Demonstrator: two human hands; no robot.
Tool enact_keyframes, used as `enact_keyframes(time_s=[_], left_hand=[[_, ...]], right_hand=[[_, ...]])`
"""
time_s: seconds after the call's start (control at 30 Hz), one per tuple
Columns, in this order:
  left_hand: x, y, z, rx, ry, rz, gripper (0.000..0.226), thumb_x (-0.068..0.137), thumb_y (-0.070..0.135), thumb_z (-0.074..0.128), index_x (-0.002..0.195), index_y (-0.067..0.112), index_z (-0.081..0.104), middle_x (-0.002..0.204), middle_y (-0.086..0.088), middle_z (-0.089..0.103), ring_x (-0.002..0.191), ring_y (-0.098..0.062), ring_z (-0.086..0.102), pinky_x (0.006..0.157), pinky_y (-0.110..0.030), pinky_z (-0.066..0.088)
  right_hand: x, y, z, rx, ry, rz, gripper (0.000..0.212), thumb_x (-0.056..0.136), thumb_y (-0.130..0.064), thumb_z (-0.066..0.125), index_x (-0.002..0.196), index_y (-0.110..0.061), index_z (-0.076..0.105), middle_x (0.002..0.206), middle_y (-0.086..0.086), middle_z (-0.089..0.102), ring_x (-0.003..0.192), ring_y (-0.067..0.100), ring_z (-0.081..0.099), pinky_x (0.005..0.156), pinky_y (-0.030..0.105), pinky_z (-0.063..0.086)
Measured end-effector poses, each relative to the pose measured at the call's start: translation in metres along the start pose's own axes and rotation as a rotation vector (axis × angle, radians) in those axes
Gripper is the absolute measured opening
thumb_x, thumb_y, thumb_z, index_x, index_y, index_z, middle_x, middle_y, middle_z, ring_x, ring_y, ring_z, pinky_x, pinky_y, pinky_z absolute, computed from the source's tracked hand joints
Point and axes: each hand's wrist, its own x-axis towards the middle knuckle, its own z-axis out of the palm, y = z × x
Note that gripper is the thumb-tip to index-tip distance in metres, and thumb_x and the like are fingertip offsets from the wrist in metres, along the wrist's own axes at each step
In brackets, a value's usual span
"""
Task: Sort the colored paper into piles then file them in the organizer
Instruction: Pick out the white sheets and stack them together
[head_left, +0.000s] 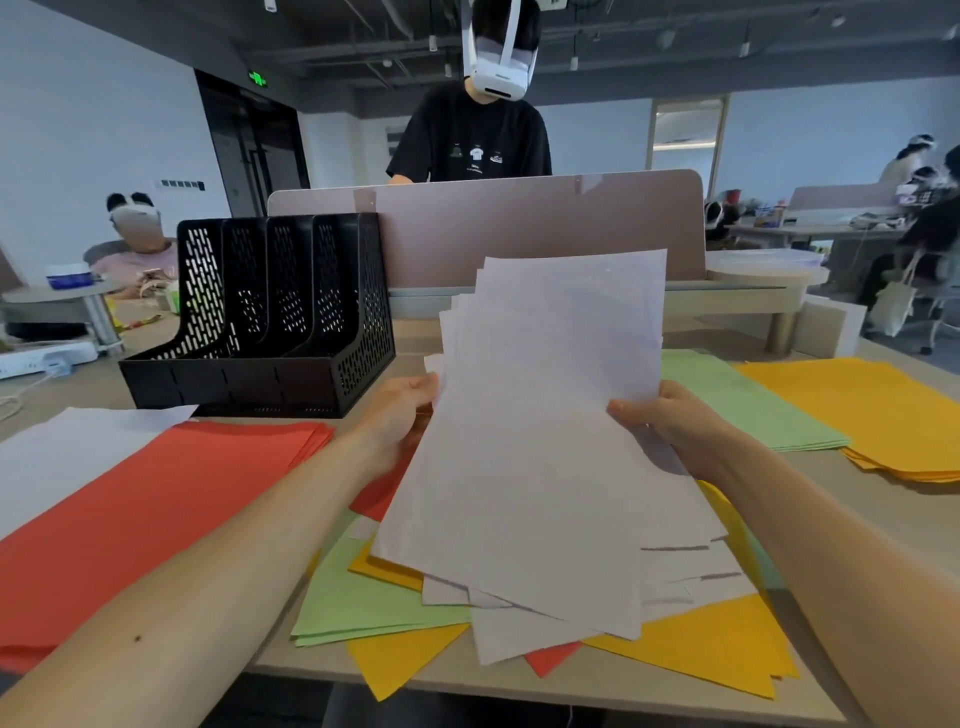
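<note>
Four colours lie jumbled in the unsorted heap of loose paper sheets (363, 597) at 6 o'clock, nearest us on the pale wooden tabletop (893, 514). Green, yellow-orange, red and white sheets overlap at all angles, and some corners hang past the near edge.

Just above that heap we hold a fanned sheaf of white paper sheets (540, 415), tilted up off the tabletop. Our left hand (405, 410) pinches its left edge. Our right hand (660, 421) pinches its right edge, thumb on the front face and fingers hidden behind. Both hands are closed on the sheaf.

We judge the sheaf light and limp. The sheets are splayed, so they will likely slide over one another. A hold at mid-length on both long edges, as now, should stop them drooping, and tapping the lower edge on the tabletop would square them.

At 9 o'clock lies a flat pile of red paper (156, 499), overlapping a pile of white paper (67, 452) toward 10 o'clock, which is where we think this sheaf belongs. At 3 o'clock sits a pile of pale green paper (748, 405), with a pile of yellow-orange paper (872, 410) just beyond it toward 2 o'clock.

At 11 o'clock stands the black perforated plastic organizer (270, 312) with upright slots. No paper shows in it, so filing looks not yet begun.

Behind it, at 12 o'clock, a pinkish desk divider panel (519, 223) crosses the view, and past that stands a person in a black T-shirt (467, 140).
</note>
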Motion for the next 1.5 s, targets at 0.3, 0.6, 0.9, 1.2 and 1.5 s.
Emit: enact_keyframes(time_s=[0.3,0.6,0.9,1.2,1.5], left_hand=[[-0.001,0.047,0.028,0.104,0.107,0.155,0.043,0.104,0.039,0.042,0.069,0.015,0.049,0.058,-0.001,0.047,0.054,-0.017,0.048,0.057,-0.024,0.037],[-0.011,0.106,0.034,0.152,0.105,0.651,0.061,0.083,0.009,0.078,0.135,0.011,0.046,0.121,0.004,0.065,0.106,-0.001,0.066,0.087,-0.022,0.055],[-0.008,0.083,0.041,-0.028,0.08,0.477,0.068,0.073,0.016,0.086,0.13,0.013,0.049,0.116,-0.003,0.07,0.104,-0.022,0.07,0.081,-0.038,0.06],[-0.006,0.083,0.05,-0.068,0.084,0.516,0.042,0.072,0.013,0.088,0.109,0.015,0.069,0.108,-0.005,0.075,0.098,-0.025,0.072,0.086,-0.048,0.058],[-0.004,0.056,0.05,-0.003,0.05,0.35,0.035,0.067,0.017,0.091,0.098,0.021,0.074,0.099,0.006,0.077,0.095,-0.013,0.073,0.087,-0.037,0.057]], right_hand=[[-0.008,-0.012,0.006,-0.019,-0.06,-0.014,0.024,0.089,0.001,0.064,0.113,-0.002,0.064,0.106,0.014,0.072,0.098,0.033,0.068,0.088,0.043,0.055],[-0.005,-0.113,0.007,0.046,0.187,-0.449,0.01,0.084,-0.002,0.071,0.091,-0.01,0.071,0.086,0.001,0.074,0.077,0.019,0.071,0.075,0.035,0.058],[-0.018,-0.116,0.011,0.12,0.062,-0.424,0.04,0.066,-0.024,0.082,0.104,-0.018,0.071,0.106,0.005,0.075,0.097,0.027,0.072,0.084,0.05,0.057],[-0.016,-0.129,0.014,0.21,0.099,-0.429,0.03,0.076,-0.017,0.079,0.104,-0.01,0.071,0.103,0.009,0.075,0.092,0.028,0.073,0.079,0.045,0.059],[-0.011,-0.114,0.022,0.257,0.058,-0.408,0.03,0.069,-0.012,0.079,0.098,-0.009,0.072,0.098,0.008,0.076,0.088,0.028,0.072,0.079,0.043,0.059]])
